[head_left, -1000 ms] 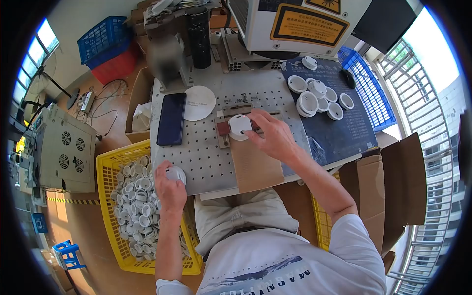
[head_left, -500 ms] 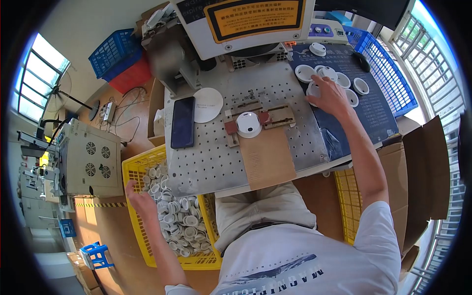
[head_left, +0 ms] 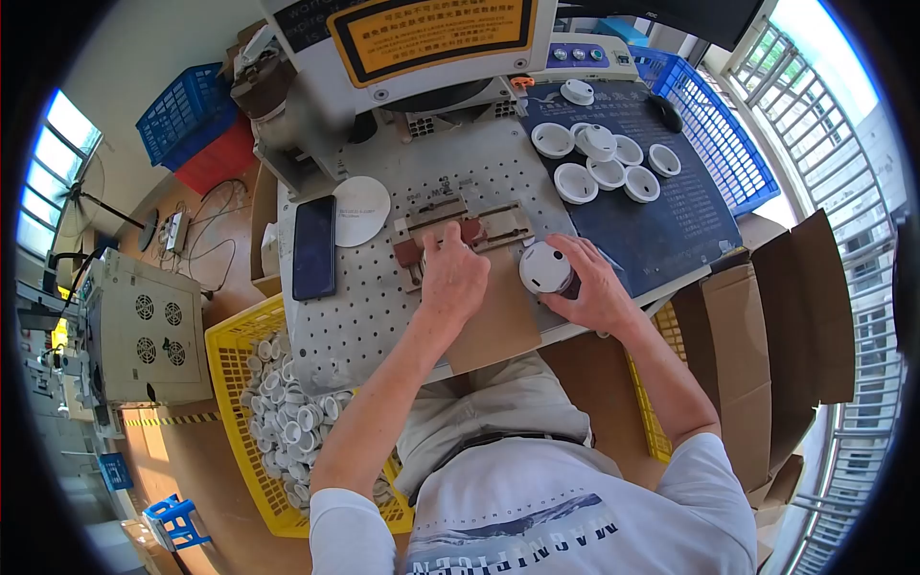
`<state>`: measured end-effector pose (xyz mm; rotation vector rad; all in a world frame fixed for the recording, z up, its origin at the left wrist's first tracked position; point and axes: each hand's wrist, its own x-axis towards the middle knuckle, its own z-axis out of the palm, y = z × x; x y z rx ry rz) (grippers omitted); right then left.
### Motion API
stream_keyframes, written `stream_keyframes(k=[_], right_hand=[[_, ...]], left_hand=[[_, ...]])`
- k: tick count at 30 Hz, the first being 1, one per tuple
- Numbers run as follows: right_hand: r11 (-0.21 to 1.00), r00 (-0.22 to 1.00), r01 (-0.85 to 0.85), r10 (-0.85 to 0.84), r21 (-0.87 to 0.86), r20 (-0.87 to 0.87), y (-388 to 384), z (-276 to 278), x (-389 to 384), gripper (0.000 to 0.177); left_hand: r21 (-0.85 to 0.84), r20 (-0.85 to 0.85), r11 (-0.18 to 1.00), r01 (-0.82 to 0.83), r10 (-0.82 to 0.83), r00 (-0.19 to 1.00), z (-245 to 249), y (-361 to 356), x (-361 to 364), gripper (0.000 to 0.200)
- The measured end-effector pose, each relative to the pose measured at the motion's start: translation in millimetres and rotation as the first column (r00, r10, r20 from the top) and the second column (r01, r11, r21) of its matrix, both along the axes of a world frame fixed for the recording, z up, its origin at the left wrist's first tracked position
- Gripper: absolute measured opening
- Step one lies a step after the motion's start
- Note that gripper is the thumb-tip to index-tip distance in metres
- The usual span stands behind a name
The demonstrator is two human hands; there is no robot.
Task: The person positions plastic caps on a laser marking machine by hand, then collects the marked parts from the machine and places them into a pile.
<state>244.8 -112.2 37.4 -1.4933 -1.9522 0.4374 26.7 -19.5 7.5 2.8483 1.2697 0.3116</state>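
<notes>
Head view: right hand grips a white round cap at the worktop edge, just beside the brown paper sheet. Left hand lies palm-down over the clamp fixture; whether it holds anything, can't tell. Loose caps sit well apart on the dark mat.

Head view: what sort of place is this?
Likely a small factory workstation: a perforated metal bench, a machine with a yellow warning label, and a yellow crate heaped with white plastic caps like the cap in the right hand.
</notes>
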Motion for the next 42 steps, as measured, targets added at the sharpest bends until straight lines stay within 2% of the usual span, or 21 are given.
stream_keyframes(k=[1,3,6,8,10,11,13,14,16,17,19,20,22,23,25,26,28,29,31,35,42], right_hand=[[1.000,1.000,0.015,-0.015,-0.006,0.011,-2.7,-0.7,4.4,0.070],[1.000,1.000,0.015,-0.015,-0.012,-0.004,-3.9,-1.7,6.5,0.070],[0.998,0.999,-0.013,0.016,-0.063,0.050,-2.0,12.7,-5.4,0.070],[0.992,0.994,-0.092,0.097,-0.083,0.050,1.9,15.1,-19.1,0.070],[0.975,0.979,-0.198,0.202,-0.104,0.030,6.5,15.2,-40.3,0.069],[0.976,0.977,-0.179,0.191,-0.126,0.091,8.4,16.0,-49.7,0.069],[0.970,0.967,-0.191,0.212,-0.150,0.141,10.2,17.6,-64.6,0.070],[0.972,0.963,-0.204,0.220,-0.114,0.153,10.5,19.1,-69.5,0.068],[0.958,0.934,-0.276,0.288,-0.082,0.213,15.2,29.6,-75.4,0.069],[0.952,0.928,-0.293,0.305,-0.086,0.213,17.4,28.1,-76.6,0.069],[0.935,0.897,-0.291,0.341,-0.203,0.282,18.4,27.3,-79.3,0.068],[0.932,0.892,-0.296,0.348,-0.209,0.289,17.2,29.3,-85.8,0.068],[0.947,0.931,-0.037,0.149,-0.320,0.332,14.2,39.9,-103.4,0.063],[0.947,0.927,-0.037,0.152,-0.320,0.343,14.5,40.9,-102.7,0.063],[0.959,0.879,-0.268,0.281,-0.086,0.385,15.6,41.7,-97.4,0.057],[0.958,0.874,-0.271,0.285,-0.091,0.393,17.1,40.0,-96.5,0.057],[0.915,0.889,-0.306,0.374,-0.263,0.264,19.2,35.2,-94.9,0.059],[0.915,0.889,-0.303,0.372,-0.266,0.269,18.8,37.2,-97.5,0.059],[0.938,0.918,-0.217,0.290,-0.269,0.271,16.1,41.6,-105.3,0.058],[0.917,0.904,-0.301,0.362,-0.262,0.226,20.7,35.7,-105.3,0.053],[0.956,0.953,-0.220,0.253,-0.192,0.166,29.7,23.6,-116.7,0.048]], left_hand=[[-0.006,0.011,1.000,0.015,-0.015,1.000,0.0,-9.3,-2.1,0.009],[0.111,0.116,0.986,0.122,-0.135,0.984,-3.4,-26.9,-17.9,0.008],[0.068,0.236,0.991,0.118,-0.131,0.963,-12.8,-48.4,-40.8,0.008],[0.053,0.265,0.995,0.079,-0.090,0.960,-18.1,-56.8,-58.4,0.012],[0.039,0.366,0.999,-0.015,0.000,0.930,-27.2,-65.8,-82.5,0.033],[0.035,0.350,0.998,-0.051,0.036,0.936,-27.5,-70.2,-96.1,0.033],[-0.178,0.456,0.965,-0.195,0.256,0.852,-25.2,-78.4,-120.1,0.055],[-0.183,0.446,0.956,-0.228,0.287,0.848,-20.3,-83.1,-133.9,0.055],[-0.056,0.591,0.962,-0.269,0.249,0.767,-8.5,-87.9,-161.9,0.070],[-0.061,0.592,0.957,-0.285,0.265,0.761,-10.9,-89.7,-173.6,0.070],[-0.102,0.653,0.932,-0.347,0.326,0.684,-17.2,-93.2,-189.3,0.066],[-0.108,0.657,0.929,-0.353,0.333,0.676,-20.1,-95.3,-189.5,0.066],[-0.147,0.691,0.934,-0.327,0.333,0.641,-19.1,-96.7,-181.9,0.067],[-0.150,0.698,0.932,-0.329,0.336,0.632,-18.1,-96.1,-177.7,0.067],[-0.141,0.695,0.947,-0.288,0.302,0.653,-15.8,-95.6,-168.0,0.062],[-0.146,0.700,0.946,-0.290,0.306,0.645,-14.9,-95.2,-162.4,0.062],[-0.123,0.612,0.958,-0.258,0.278,0.740,-14.3,-94.0,-152.3,0.046],[-0.126,0.615,0.959,-0.256,0.277,0.738,-16.4,-93.1,-149.9,0.046],[-0.034,0.551,0.962,-0.269,0.243,0.798,-21.4,-91.9,-146.6,0.063],[-0.096,0.597,0.952,-0.291,0.289,0.749,-18.5,-93.0,-144.2,0.062],[-0.160,0.603,0.936,-0.314,0.345,0.720,-14.9,-93.1,-141.8,0.061]])
